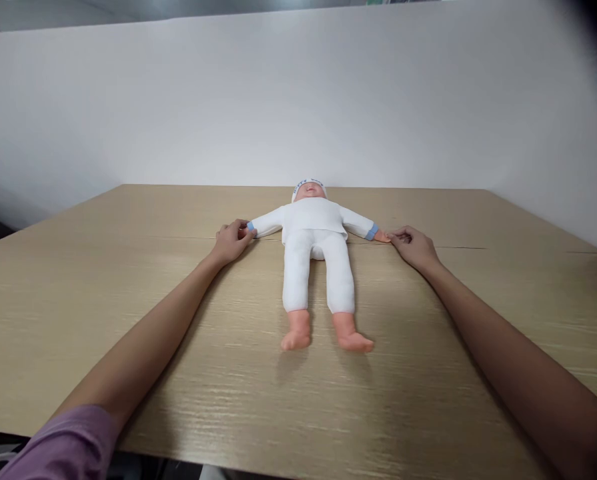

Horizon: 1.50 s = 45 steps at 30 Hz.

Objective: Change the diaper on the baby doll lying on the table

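Lying face-up at mid-surface (78, 293), the doll (312, 267) is laid flat: arms spread, legs straight, suit (311, 220) and cap (308, 183) on (feet bare). Left hand (233, 241): fingers (242, 231) closed round one doll wrist at the blue cuff (251, 227). Right hand (414, 247): fingers pinched on the other doll hand. Judged from this view, the arms are fully spread and the clothing untouched.

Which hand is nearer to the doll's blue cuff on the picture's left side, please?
Left. The left hand holds the doll by its arm, right beside that cuff; the right hand is across the doll's body, at its other hand.
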Motion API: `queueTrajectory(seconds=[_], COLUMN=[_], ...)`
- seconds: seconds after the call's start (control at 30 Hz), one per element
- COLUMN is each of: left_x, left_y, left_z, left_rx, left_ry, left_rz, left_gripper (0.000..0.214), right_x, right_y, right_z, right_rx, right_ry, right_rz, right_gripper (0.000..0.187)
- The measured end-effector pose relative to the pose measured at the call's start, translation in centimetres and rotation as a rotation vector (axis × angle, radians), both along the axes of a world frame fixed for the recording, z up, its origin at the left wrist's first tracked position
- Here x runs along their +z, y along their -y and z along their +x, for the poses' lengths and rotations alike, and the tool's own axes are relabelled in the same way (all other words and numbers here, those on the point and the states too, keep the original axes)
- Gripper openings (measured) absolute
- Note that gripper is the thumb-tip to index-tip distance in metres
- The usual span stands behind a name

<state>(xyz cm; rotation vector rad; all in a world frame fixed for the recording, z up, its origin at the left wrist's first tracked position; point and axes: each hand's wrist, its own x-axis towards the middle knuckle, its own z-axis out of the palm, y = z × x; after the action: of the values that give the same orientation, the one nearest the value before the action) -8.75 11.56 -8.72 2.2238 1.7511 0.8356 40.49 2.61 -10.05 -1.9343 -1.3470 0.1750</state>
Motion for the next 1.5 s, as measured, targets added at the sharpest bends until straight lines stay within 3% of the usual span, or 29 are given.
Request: queueTrajectory(seconds=[0.27,1.5], left_x=[0.0,-0.2], left_y=[0.0,-0.1], left_z=[0.0,-0.1], left_rx=[0.005,-0.005], left_ry=[0.001,-0.014], left_rz=[-0.001,0.024], left_gripper=[0.058,0.056], right_x=[-0.4,-0.8], right_y=[-0.3,-0.7], right_z=[0.3,1.0], right_rx=[0.012,0.002], right_ry=[-0.022,-0.039], right_rz=[0.07,0.076], right_gripper=[0.019,0.018])
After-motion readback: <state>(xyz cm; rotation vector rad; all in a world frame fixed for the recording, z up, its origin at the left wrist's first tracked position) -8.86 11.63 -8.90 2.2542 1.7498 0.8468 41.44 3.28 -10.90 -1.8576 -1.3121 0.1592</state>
